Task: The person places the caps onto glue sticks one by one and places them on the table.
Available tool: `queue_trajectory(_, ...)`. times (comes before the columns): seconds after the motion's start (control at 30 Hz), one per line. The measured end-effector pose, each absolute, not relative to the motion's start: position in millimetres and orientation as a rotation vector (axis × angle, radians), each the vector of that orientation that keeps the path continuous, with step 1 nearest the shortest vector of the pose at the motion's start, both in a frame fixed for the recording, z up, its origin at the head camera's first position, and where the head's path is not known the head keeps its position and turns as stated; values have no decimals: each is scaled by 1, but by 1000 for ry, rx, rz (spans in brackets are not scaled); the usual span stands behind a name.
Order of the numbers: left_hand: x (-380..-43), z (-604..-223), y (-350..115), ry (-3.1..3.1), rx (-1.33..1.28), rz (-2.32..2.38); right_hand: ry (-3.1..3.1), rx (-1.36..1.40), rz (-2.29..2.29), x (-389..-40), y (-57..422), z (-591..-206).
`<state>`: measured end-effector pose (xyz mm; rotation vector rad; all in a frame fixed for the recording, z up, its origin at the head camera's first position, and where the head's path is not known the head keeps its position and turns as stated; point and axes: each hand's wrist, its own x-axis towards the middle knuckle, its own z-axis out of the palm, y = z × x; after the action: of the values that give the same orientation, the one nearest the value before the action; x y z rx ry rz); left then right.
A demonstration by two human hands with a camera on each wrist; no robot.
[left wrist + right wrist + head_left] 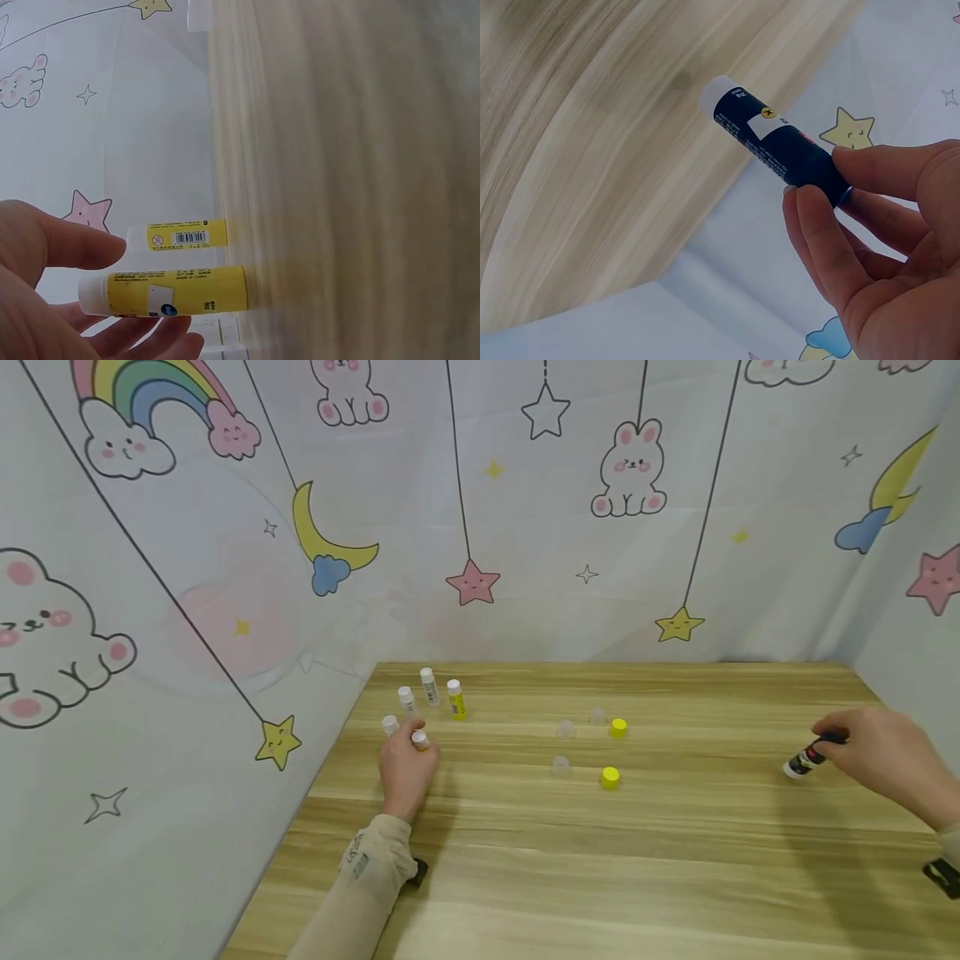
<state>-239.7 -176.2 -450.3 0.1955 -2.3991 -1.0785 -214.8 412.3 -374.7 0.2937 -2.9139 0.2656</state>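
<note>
At the table's left side my left hand is around a standing yellow glue stick with a white cap. In the left wrist view the thumb looks slightly apart from it, and the fingers lie loosely behind. A second yellow glue stick stands beyond, close to white-and-clear glue sticks. Over the table's right side, my right hand pinches a dark blue glue stick by one end between thumb and fingers. That stick is tilted, its white end pointing down and left in the head view.
Two yellow caps and several small translucent caps lie mid-table. The wooden table meets a patterned cloth at its back and left edges.
</note>
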Motion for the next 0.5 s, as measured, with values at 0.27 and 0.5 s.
queue_trajectory(0.27,-238,-453,-178,-2383,209,-1094,-2948,244,258,-214,425,-374)
queue_trajectory(0.5,-239,-456,-180,-2440,265,-1137,-2981,160,291,-214,432,-375)
